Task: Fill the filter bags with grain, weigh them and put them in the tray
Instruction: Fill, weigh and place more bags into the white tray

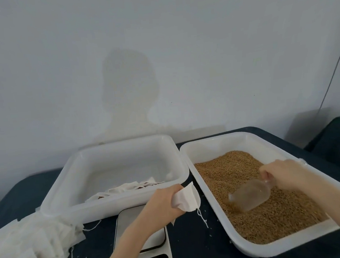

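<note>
Filter bag (188, 198), limp white mesh; clear scoop (249, 193) in grain (273, 212).

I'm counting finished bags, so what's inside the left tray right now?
A row of filled bags lies along the near side of the left tray. The near wall hides their lower parts, so the count cannot be told. The far part shows bare white floor.

Table (194, 245) covered in dark blue cloth. White tray (54, 201) set at 11 o'clock, touching grain tray (213, 143) at 1 o'clock. Scale (151, 242) placed at 6 o'clock, just before white tray. Pile of empty filter bags (29, 241) laid at 8 o'clock.
</note>
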A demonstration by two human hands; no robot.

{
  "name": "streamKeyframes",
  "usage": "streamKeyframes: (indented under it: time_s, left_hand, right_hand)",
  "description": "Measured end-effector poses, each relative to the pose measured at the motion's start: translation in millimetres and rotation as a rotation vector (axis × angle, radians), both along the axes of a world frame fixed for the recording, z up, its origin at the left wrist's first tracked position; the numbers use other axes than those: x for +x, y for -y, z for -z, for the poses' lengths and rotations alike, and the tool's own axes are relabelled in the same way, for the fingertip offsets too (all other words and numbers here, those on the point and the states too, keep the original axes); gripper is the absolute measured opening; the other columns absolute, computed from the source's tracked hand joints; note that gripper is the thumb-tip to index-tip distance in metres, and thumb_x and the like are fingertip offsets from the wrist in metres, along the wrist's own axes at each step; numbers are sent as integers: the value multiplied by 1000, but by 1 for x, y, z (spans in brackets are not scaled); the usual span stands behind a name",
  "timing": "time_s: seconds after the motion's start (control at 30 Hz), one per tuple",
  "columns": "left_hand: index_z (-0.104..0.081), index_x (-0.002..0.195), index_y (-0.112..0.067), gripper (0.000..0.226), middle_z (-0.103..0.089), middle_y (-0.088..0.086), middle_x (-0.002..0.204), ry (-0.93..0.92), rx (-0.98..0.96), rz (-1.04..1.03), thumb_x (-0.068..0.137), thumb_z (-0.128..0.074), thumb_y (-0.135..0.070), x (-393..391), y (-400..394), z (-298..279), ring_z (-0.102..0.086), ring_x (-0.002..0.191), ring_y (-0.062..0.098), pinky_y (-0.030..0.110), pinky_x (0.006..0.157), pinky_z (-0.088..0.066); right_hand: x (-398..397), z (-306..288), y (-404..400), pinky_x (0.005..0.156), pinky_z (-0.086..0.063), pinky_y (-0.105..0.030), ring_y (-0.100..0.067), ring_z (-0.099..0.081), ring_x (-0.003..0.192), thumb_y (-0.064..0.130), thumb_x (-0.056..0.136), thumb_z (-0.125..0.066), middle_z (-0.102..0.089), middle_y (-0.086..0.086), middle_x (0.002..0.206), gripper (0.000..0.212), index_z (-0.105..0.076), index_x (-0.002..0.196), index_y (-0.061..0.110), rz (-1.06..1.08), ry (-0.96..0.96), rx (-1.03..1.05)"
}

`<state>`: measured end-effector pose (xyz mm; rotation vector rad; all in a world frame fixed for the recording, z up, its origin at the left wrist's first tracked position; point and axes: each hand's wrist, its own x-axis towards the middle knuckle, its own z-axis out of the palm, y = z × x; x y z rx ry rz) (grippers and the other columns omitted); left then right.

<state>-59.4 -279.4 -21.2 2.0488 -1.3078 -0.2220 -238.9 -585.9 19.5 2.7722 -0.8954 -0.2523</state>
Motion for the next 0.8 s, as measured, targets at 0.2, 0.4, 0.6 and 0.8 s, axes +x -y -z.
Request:
streamKeyframes:
  time_s: [0.2, 0.4, 0.6, 0.8]
  left_hand:
    - [-48, 73, -48, 22, -54, -31, 75, -28, -1, 18, 75, -63, -31, -4, -1, 3, -50, 70, -7, 8, 60, -36]
    - [-51, 76, -42, 14, -55, -29, 77, -50, -12, 29, 75, -62, -33, -3, -6, 4, -50, 70, -6, 9, 64, -38]
    - [-54, 78, -36, 12, -55, -26, 77, -54, -9, 17, 77, -64, -29, -2, -8, 5, -50, 71, -5, 10, 64, -39]
    - [-60, 88, -29, 12, -63, -8, 84, -102, -11, -6, 77, -63, -31, -4, -7, 6, -57, 79, 7, 24, 71, -47]
  right_hand:
    - [4, 18, -2, 80, -55, -25, -8, -59, 94, -3, 77, -58, -58, 8, 102, 35, -57, 86, 31, -27, -92, 476]
    - [-3, 22, 2, 76, -55, -29, -19, -60, 103, -9, 68, -57, -62, -6, 109, 32, -60, 89, 15, 97, 11, 896]
    - [-4, 18, 10, 82, -48, -27, -14, -58, 104, 4, 77, -64, -59, 4, 115, 26, -59, 97, 20, 9, 58, 902]
    - [-2, 1, 3, 90, -48, -31, -11, -60, 102, 5, 79, -65, -61, 7, 117, 24, -62, 100, 17, -114, 175, 898]
